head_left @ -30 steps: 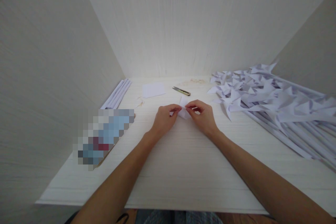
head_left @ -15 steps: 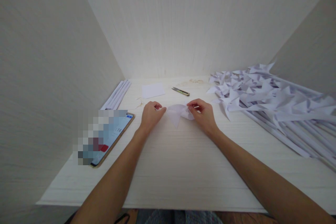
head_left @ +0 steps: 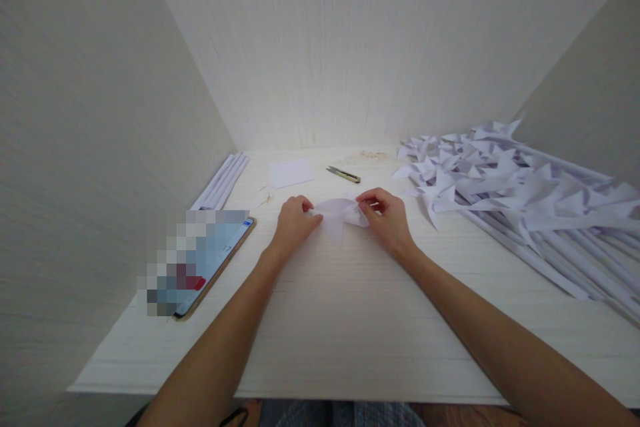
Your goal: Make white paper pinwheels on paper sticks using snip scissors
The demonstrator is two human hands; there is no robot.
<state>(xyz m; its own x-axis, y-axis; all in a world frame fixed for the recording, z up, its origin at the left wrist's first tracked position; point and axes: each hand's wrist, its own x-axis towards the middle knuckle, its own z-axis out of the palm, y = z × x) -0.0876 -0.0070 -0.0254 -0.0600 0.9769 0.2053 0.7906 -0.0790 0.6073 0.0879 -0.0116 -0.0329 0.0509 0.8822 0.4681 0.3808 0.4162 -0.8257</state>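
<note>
A white paper pinwheel [head_left: 334, 217] with curved, pointed blades is held between my two hands, just over the white table [head_left: 360, 327]. My left hand [head_left: 296, 223] pinches its left edge between thumb and fingers. On the opposite side, my right hand [head_left: 386, 217] grips the paper with thumb and forefinger close together; the fingertips partly cover that end. Beyond the hands lie thread snips [head_left: 343, 175] and a flat white sheet of paper [head_left: 291, 173].
At the right is a pile of finished-looking paper pinwheels [head_left: 450, 190] on rolled paper sticks [head_left: 570, 257]. Rolled paper tubes [head_left: 223, 181] lie at the left wall, with a phone [head_left: 220, 267] nearer me. Small scraps [head_left: 267, 198] lie beside the sheet.
My left hand has moved slightly right and now pinches the left edge of the paper pinwheel. My right hand stays in place, still gripping it.
</note>
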